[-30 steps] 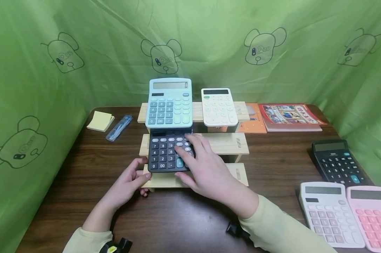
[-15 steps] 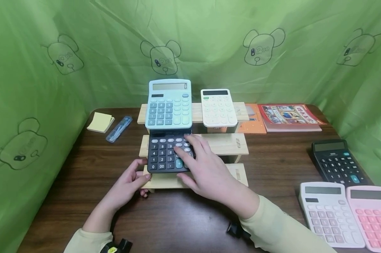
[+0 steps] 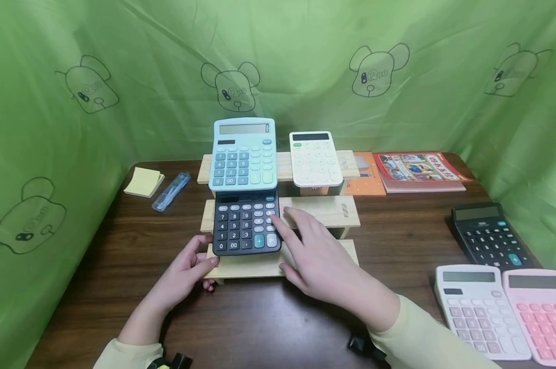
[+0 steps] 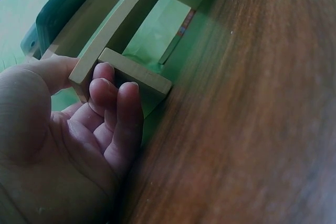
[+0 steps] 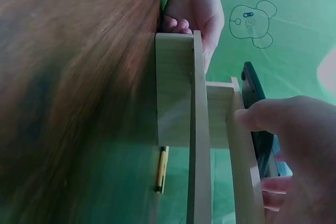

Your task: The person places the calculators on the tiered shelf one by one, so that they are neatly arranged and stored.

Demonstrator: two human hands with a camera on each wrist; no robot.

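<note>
A black calculator (image 3: 245, 228) leans on the middle and lower steps of a wooden three-step stand (image 3: 245, 267). My left hand (image 3: 183, 274) pinches the left end of the lowest step, thumb on top and fingers curled beneath; the left wrist view shows the curled fingers (image 4: 128, 114) by the stand's leg. My right hand (image 3: 321, 256) lies at the black calculator's right side, fingers loosely bent, one fingertip at its right edge. On the top step rest a light blue calculator (image 3: 243, 154) and a smaller white calculator (image 3: 316, 160).
At the table's right lie another black calculator (image 3: 488, 236), a white-and-lilac calculator (image 3: 481, 312) and a pink calculator (image 3: 538, 315). Yellow sticky notes (image 3: 143, 182) and a blue plastic case (image 3: 171, 191) sit back left. Behind the stand's right are an orange book (image 3: 365, 177) and a red-covered book (image 3: 418, 168).
My right hand has slid right, off the black calculator's keys to its right edge, uncovering the right-hand keys. The left hand keeps its grip on the stand. The head view has shifted slightly.
</note>
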